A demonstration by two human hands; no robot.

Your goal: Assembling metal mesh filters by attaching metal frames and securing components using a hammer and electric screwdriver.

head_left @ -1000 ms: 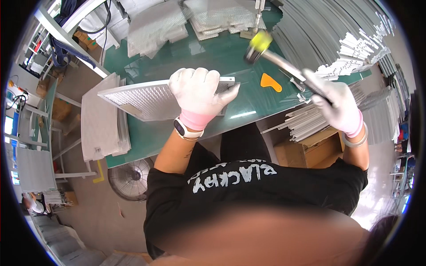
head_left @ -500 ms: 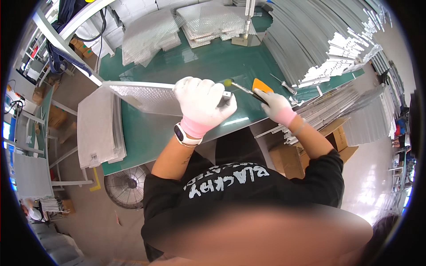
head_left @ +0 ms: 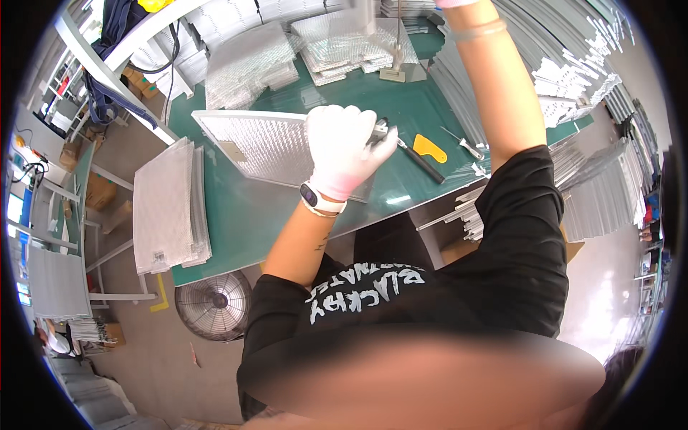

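My left hand (head_left: pixel 342 149), in a white glove with a pink cuff, is closed on the frame of a mesh panel (head_left: pixel 261 143). The panel has a light metal rim and stands tilted on the green table (head_left: pixel 229 236). Stretched far forward, my right arm runs past the upper edge; only the pink cuff of my right hand (head_left: pixel 456 3) shows, its fingers out of sight. Beside the left hand lies a black-handled hammer (head_left: pixel 423 164), its head end partly hidden. A yellow scraper (head_left: pixel 430 148) and a screwdriver (head_left: pixel 471 148) lie to its right.
Stacked mesh sheets (head_left: pixel 251 68) lie at the back of the table, with another stack of panels (head_left: pixel 165 208) at its left edge. Many metal strips (head_left: pixel 573 93) are piled at the right. A stand with a flat base (head_left: pixel 393 74) is behind; a floor fan (head_left: pixel 215 304) stands below.
My right hand has let go of the hammer, which now lies on the table, and has reached far forward. My left hand and the panel have shifted slightly right and away.
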